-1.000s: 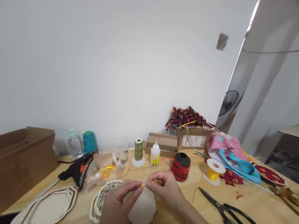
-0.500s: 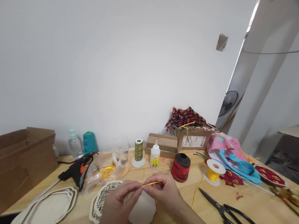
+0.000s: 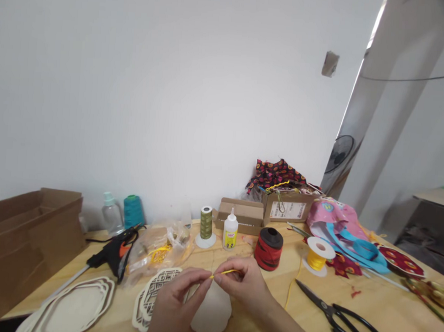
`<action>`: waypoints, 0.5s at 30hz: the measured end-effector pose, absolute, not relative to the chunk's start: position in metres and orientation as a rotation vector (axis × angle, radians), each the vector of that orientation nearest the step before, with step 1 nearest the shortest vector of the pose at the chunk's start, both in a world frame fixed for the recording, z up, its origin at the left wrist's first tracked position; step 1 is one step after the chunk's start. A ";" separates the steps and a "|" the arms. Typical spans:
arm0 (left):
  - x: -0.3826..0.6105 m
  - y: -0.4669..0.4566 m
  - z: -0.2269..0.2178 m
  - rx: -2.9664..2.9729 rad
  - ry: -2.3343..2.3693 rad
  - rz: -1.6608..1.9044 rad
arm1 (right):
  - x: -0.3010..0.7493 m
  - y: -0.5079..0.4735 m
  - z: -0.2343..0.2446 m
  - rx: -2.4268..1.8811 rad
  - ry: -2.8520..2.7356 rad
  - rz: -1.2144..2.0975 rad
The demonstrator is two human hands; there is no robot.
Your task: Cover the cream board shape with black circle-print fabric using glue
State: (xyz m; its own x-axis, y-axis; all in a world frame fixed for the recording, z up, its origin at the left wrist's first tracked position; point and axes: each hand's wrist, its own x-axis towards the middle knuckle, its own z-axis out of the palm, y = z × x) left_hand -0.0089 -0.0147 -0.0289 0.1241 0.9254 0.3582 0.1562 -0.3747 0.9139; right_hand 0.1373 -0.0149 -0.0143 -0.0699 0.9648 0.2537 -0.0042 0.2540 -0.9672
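Note:
A thin yellow cord [image 3: 227, 272] runs between my two hands above the table. My left hand [image 3: 184, 294] pinches one end of it between thumb and forefinger. Close beside, my right hand [image 3: 243, 282] grips the same cord, its thumb and forefinger almost touching the left fingertips. Under the hands lies a pale scalloped wooden plate [image 3: 212, 310], partly covered by them. Left of it, partly hidden by my left hand, is a wooden lattice cutout [image 3: 158, 287]. To the right rest black-handled scissors [image 3: 328, 309], blades pointing away from me.
Behind the hands stand a glue bottle [image 3: 230, 232], a green ribbon spool [image 3: 205, 224], a red ribbon spool [image 3: 268, 251] and a yellow cord spool [image 3: 317, 257]. Leftward are a glue gun [image 3: 111, 252], stacked wooden frames [image 3: 104, 299] and a cardboard box [image 3: 25, 244].
The fingertips of my right hand have slid slightly left along the cord, closer to my left fingertips. Everything on the table stays put.

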 end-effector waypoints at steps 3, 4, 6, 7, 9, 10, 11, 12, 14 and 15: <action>-0.009 -0.014 -0.029 1.684 1.063 1.323 | 0.136 -0.015 -0.016 -0.987 -1.371 1.089; -0.009 -0.014 -0.029 1.687 1.064 1.328 | 0.136 -0.015 -0.017 -0.985 -1.371 1.092; -0.009 -0.013 -0.029 1.689 1.059 1.342 | 0.135 -0.015 -0.018 -0.986 -1.369 1.093; -0.009 -0.013 -0.030 1.686 1.057 1.344 | 0.135 -0.014 -0.019 -0.990 -1.368 1.095; -0.009 -0.012 -0.032 1.662 1.056 1.331 | 0.135 -0.014 -0.020 -1.002 -1.365 1.099; -0.009 -0.012 -0.033 1.634 1.052 1.316 | 0.135 -0.013 -0.020 -1.008 -1.362 1.102; -0.008 -0.012 -0.034 1.591 1.044 1.302 | 0.136 -0.013 -0.020 -1.015 -1.359 1.105; -0.008 -0.012 -0.036 1.541 1.035 1.285 | 0.136 -0.013 -0.019 -1.022 -1.352 1.107; -0.008 -0.012 -0.038 1.462 1.016 1.255 | 0.136 -0.013 -0.016 -1.033 -1.334 1.116; -0.008 -0.013 -0.038 1.450 1.016 1.247 | 0.137 -0.013 -0.014 -1.037 -1.325 1.123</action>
